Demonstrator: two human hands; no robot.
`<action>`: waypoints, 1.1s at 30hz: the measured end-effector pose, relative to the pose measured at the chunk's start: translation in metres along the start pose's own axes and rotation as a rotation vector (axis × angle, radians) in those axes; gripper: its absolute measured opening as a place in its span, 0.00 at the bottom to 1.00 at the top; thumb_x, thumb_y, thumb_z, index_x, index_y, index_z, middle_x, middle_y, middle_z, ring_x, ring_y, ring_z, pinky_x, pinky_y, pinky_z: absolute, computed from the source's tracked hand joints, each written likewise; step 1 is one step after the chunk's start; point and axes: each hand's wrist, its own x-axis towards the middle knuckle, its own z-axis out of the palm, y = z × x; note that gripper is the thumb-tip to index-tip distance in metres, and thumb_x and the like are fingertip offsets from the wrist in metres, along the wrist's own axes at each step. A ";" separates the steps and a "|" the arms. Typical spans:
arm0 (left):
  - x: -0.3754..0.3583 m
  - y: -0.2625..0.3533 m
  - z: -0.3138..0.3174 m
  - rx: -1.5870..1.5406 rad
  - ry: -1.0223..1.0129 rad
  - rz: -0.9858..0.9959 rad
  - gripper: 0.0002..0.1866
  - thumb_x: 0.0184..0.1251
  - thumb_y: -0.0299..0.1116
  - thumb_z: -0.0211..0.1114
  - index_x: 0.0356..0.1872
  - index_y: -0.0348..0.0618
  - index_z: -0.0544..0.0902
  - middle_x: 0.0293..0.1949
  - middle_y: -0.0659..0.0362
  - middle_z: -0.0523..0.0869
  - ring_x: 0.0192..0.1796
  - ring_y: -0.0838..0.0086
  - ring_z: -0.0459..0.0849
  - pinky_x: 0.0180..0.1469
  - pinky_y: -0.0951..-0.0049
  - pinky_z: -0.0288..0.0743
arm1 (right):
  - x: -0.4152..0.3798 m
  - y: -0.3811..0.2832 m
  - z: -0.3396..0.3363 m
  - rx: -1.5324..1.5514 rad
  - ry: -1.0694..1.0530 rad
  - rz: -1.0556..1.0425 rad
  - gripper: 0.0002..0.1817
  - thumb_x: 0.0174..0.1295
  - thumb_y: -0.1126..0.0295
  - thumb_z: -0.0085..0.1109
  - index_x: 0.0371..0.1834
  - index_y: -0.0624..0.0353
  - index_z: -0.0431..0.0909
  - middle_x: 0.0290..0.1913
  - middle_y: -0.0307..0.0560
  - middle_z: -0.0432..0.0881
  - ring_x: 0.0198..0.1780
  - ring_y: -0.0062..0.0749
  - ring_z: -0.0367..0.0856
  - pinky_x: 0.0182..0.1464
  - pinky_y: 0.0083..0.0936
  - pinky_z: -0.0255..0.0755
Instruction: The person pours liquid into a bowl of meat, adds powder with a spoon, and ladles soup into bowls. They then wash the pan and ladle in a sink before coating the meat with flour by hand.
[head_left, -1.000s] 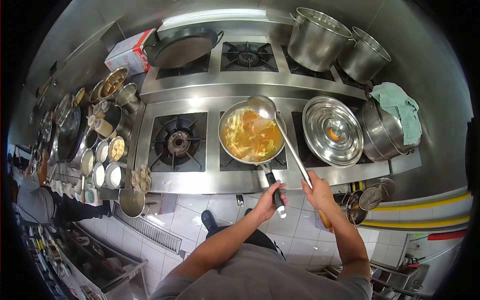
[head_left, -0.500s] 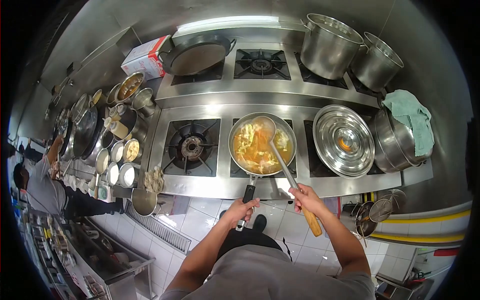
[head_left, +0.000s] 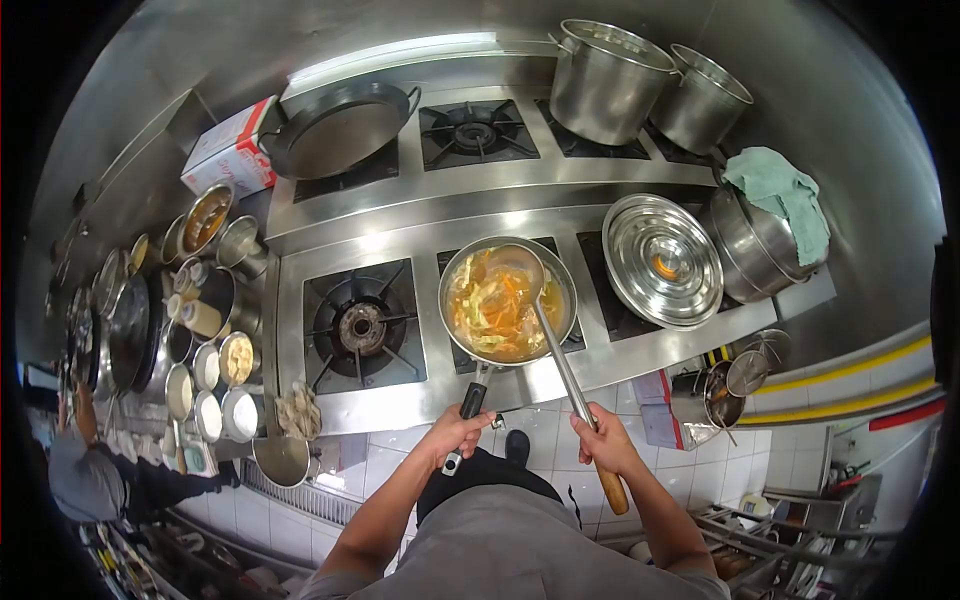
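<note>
A frying pan point(head_left: 462, 357) sits on a front burner, holding yellowish broth with shredded vegetables and pale pieces. My left hand point(head_left: 458, 438) is closed round its black handle. A long ladle point(head_left: 561, 362) with a wooden grip slants into the pan, its bowl at the upper right of the broth, partly under the liquid. Fingers of my right hand point(head_left: 602, 440) wrap the ladle's shaft just above the wooden end.
Left of the pan is a bare burner point(head_left: 361, 328); right, a large steel lid point(head_left: 664, 262). Tall stockpots point(head_left: 610, 85) and a dark wok point(head_left: 345, 130) stand behind. Several seasoning containers point(head_left: 238, 358) line the left, beyond which a person point(head_left: 90, 470) stands. A green cloth point(head_left: 780, 200) drapes over pots.
The view has turned, so the stove appears tilted and shifted left. In the pan, the ladle's bowl has moved slightly and the food has shifted. Both hands keep their holds.
</note>
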 end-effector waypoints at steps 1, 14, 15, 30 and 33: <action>-0.002 0.000 -0.005 0.018 -0.006 0.018 0.18 0.66 0.41 0.69 0.40 0.41 0.71 0.14 0.70 0.64 0.11 0.82 0.63 0.14 0.78 0.57 | -0.002 0.000 0.008 -0.048 0.052 -0.029 0.12 0.70 0.61 0.55 0.46 0.58 0.70 0.14 0.37 0.69 0.17 0.26 0.77 0.20 0.28 0.71; 0.005 0.017 -0.078 0.150 -0.207 -0.051 0.14 0.67 0.33 0.68 0.36 0.44 0.68 0.14 0.68 0.66 0.11 0.82 0.65 0.13 0.77 0.63 | -0.003 0.036 0.081 -1.016 0.704 -0.046 0.12 0.66 0.62 0.56 0.43 0.58 0.68 0.19 0.59 0.79 0.23 0.58 0.81 0.28 0.51 0.74; 0.003 0.022 -0.080 0.166 -0.211 -0.049 0.13 0.67 0.32 0.68 0.35 0.44 0.68 0.14 0.68 0.66 0.11 0.82 0.65 0.13 0.77 0.63 | -0.010 0.035 0.094 -0.760 0.653 0.000 0.13 0.67 0.61 0.56 0.41 0.59 0.68 0.18 0.57 0.79 0.22 0.52 0.81 0.26 0.46 0.74; -0.050 0.029 -0.081 0.293 -0.345 -0.189 0.13 0.65 0.28 0.67 0.31 0.46 0.69 0.13 0.68 0.65 0.11 0.84 0.64 0.13 0.77 0.63 | -0.123 -0.019 0.211 1.072 0.293 0.188 0.13 0.70 0.58 0.56 0.42 0.58 0.73 0.15 0.33 0.62 0.15 0.25 0.69 0.20 0.24 0.64; -0.063 0.026 -0.071 0.336 -0.400 -0.244 0.12 0.65 0.27 0.66 0.32 0.46 0.68 0.14 0.68 0.65 0.12 0.83 0.64 0.14 0.76 0.63 | -0.145 -0.017 0.223 1.122 0.314 0.131 0.13 0.70 0.58 0.56 0.43 0.57 0.73 0.15 0.33 0.62 0.15 0.25 0.69 0.19 0.24 0.63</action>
